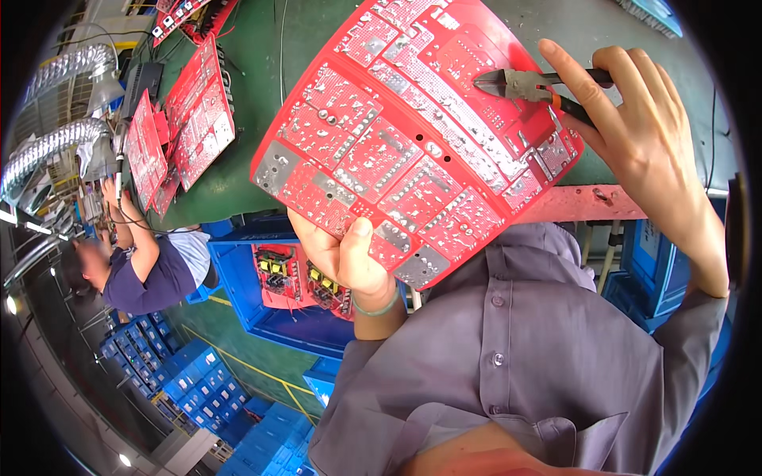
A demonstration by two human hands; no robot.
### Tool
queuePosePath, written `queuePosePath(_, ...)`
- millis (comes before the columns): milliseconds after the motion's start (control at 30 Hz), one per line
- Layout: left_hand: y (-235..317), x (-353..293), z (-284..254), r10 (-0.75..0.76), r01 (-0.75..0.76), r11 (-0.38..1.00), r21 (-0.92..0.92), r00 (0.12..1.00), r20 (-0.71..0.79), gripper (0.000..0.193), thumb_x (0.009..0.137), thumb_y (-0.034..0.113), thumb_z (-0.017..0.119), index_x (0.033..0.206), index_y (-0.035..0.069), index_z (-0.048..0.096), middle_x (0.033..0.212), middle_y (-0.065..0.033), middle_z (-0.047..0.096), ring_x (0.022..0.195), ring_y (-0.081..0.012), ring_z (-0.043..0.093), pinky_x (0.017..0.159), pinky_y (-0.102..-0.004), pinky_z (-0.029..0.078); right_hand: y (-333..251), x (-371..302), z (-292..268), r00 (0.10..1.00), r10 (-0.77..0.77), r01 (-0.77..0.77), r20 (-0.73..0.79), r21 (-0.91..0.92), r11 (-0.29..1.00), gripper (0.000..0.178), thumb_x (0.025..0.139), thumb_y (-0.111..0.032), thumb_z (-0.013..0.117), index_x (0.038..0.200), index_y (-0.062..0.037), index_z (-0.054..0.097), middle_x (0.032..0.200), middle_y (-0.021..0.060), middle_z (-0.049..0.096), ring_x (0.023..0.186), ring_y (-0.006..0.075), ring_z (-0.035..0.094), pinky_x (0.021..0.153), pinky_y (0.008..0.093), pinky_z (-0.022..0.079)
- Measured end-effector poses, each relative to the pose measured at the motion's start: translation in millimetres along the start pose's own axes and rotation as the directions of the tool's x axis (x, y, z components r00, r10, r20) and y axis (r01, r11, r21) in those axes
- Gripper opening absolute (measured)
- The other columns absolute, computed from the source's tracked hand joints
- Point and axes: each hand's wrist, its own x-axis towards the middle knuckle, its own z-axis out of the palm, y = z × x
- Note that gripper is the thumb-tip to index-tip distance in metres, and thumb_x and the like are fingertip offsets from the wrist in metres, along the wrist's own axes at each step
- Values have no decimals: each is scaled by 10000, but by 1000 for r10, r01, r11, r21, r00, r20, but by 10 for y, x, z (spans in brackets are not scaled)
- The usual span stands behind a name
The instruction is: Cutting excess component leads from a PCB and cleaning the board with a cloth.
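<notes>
A large red circuit board point(397, 155) is held up in front of me, its soldered side with silvery joints and bare metal strips facing me. My left hand point(347, 258) grips its lower left edge, thumb on top and the fingers hidden underneath. In my right hand point(635, 119) is a pair of side cutters point(520, 84) with dark handles and an orange patch; the index finger is stretched along them. Their jaws lie over the board's upper right part. Whether the tips touch a lead, I cannot tell.
More red circuit boards point(198, 119) lean on the green bench point(258, 103) to the left. Below its edge, a blue crate point(270, 329) holds boards with yellow components. A brush point(652, 14) lies at the far right. Another person point(151, 258) works at far left, near stacked blue bins point(202, 381).
</notes>
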Motion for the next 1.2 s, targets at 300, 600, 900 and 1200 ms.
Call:
queuePosePath(300, -11, 9, 20, -19, 19, 1000, -2, 1000, -4, 687, 640, 128, 492, 1274, -89, 347, 1206, -238, 487, 1077, -300, 528, 911, -409, 437, 73, -1, 52, 1000, 18, -18, 10, 57, 998, 627, 642, -133, 706, 1242, -117, 524, 818, 62, 458, 721, 207, 494, 639, 339, 430)
queuePosePath(600, -10, 19, 13, -44, 44, 999, -20, 999, -9, 704, 631, 124, 494, 1282, -89, 333, 1204, -248, 484, 1065, -306, 537, 902, -415, 446, 45, 57, 22, 999, -39, 40, -16, 18, 999, 649, 615, -140, 713, 1237, -124, 529, 841, 59, 463, 759, 211, 496, 666, 358, 427)
queuePosePath(900, -15, 6, -16, -48, 48, 999, -27, 999, -9, 686, 638, 117, 497, 1275, -83, 339, 1202, -234, 487, 1066, -293, 534, 908, -409, 440, 52, 3, 137, 999, -27, 30, -35, 94, 995, 640, 607, -136, 708, 1222, -96, 535, 799, 59, 436, 711, 203, 480, 637, 354, 420)
queuePosePath(1200, 33, -8, -50, -109, 117, 976, -185, 993, 51, 660, 688, 14, 542, 1286, -78, 278, 1238, -217, 443, 1119, -258, 481, 973, -391, 367, 26, 119, -13, 996, 85, -80, -27, 155, 985, 646, 659, -82, 698, 1270, -110, 488, 871, 91, 461, 766, 245, 485, 688, 360, 422)
